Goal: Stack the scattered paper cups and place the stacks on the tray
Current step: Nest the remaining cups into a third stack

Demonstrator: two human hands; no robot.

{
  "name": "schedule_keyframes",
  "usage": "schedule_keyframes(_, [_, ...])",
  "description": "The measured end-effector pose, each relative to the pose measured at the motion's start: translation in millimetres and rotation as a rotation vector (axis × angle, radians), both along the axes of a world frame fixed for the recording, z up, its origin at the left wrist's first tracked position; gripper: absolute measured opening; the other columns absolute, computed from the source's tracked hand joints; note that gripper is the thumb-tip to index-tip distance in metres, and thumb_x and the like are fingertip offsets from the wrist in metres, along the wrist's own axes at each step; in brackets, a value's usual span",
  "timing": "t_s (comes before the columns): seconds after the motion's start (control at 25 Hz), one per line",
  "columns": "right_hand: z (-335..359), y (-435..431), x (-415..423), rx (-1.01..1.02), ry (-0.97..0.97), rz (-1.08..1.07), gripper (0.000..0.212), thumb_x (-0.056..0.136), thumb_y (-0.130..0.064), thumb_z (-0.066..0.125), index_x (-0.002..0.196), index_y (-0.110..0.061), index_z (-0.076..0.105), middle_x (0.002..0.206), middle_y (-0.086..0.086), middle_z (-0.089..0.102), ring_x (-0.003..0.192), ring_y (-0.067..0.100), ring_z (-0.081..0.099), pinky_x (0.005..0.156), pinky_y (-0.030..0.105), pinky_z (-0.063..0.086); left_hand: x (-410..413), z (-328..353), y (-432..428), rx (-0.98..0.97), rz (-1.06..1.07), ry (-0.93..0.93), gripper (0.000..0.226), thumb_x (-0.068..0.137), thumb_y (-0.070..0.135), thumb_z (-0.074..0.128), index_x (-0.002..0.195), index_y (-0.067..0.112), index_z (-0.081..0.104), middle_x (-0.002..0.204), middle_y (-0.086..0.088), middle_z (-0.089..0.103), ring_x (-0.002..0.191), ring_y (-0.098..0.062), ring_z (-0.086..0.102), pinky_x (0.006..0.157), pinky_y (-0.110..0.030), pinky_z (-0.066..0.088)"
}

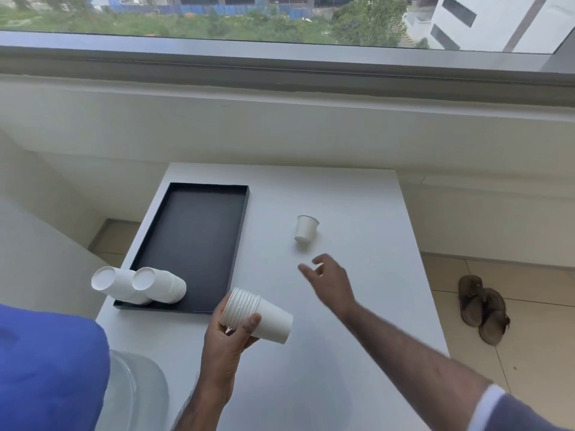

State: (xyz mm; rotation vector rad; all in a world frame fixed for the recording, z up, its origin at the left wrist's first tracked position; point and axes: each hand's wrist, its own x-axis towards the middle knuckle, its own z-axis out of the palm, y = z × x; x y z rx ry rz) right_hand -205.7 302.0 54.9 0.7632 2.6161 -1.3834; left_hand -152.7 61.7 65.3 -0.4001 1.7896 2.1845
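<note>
My left hand grips a stack of several white paper cups, held on its side above the white table. A single white paper cup stands upright near the table's middle. My right hand hovers just in front of that cup, fingers spread and holding nothing, a short gap away. Two stacks of cups stand upside down and tilted at the near left corner of the black tray.
The tray lies along the table's left side. A clear water bottle top and a blue cloth sit at the lower left. A pair of sandals lies on the tiled floor to the right. A window ledge runs behind the table.
</note>
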Motion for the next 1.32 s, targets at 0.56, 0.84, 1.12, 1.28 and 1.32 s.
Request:
schedule_keyframes(0.56, [-84.3, 51.3, -168.3, 0.211, -0.353, -0.341, 0.074, 0.087, -0.032, 0.073, 0.144, -0.010, 0.032, 0.142, 0.020, 0.046, 0.131, 0.039, 0.045, 0.097, 0.047, 0.048, -8.5, -31.6, -33.8, -0.149, 0.010, -0.005, 0.098, 0.052, 0.040, 0.096, 0.143, 0.036, 0.059, 0.130, -0.001, 0.070, 0.111, -0.016, 0.072, 0.100, -0.050, 0.058])
schedule_keyframes(0.84, [-68.8, 27.3, -68.4, 0.119, -0.135, 0.162, 0.097, 0.080, -0.021, 0.081, 0.157, -0.018, 0.022, 0.139, 0.017, 0.052, 0.123, 0.038, 0.056, 0.098, 0.041, 0.049, -10.9, -28.6, -38.3, -0.086, 0.065, -0.016, 0.087, 0.062, 0.042, 0.095, 0.141, 0.030, 0.061, 0.126, -0.008, 0.072, 0.116, -0.026, 0.072, 0.084, -0.037, 0.064])
schedule_keyframes(1.12, [5.7, -12.0, 90.5, 0.093, -0.014, 0.455, 0.075, 0.072, -0.037, 0.078, 0.136, -0.038, 0.038, 0.122, -0.019, 0.054, 0.100, 0.013, 0.059, 0.077, 0.026, 0.047, -17.3, 1.1, -20.8, -0.008, 0.070, 0.023, 0.081, 0.067, 0.038, 0.092, 0.140, 0.020, 0.061, 0.124, -0.011, 0.073, 0.118, -0.030, 0.070, 0.084, -0.039, 0.063])
schedule_keyframes(1.28, [46.0, -14.7, 117.4, 0.026, 0.037, 0.388, 0.070, 0.076, -0.032, 0.078, 0.136, -0.038, 0.043, 0.125, -0.021, 0.053, 0.105, 0.008, 0.056, 0.083, 0.028, 0.051, 1.9, 24.3, 4.5, 0.001, -0.029, 0.056, 0.092, 0.064, 0.037, 0.095, 0.146, 0.024, 0.056, 0.131, -0.012, 0.069, 0.119, -0.026, 0.070, 0.088, -0.041, 0.064])
schedule_keyframes(1.32, [53.7, -14.5, 122.3, 0.034, 0.043, 0.385, 0.072, 0.077, -0.033, 0.079, 0.138, -0.037, 0.042, 0.127, -0.020, 0.052, 0.107, 0.009, 0.056, 0.086, 0.028, 0.051, 8.0, 30.2, 10.3, -0.001, -0.043, 0.058, 0.095, 0.063, 0.038, 0.095, 0.147, 0.026, 0.054, 0.133, -0.010, 0.068, 0.119, -0.024, 0.070, 0.089, -0.041, 0.064])
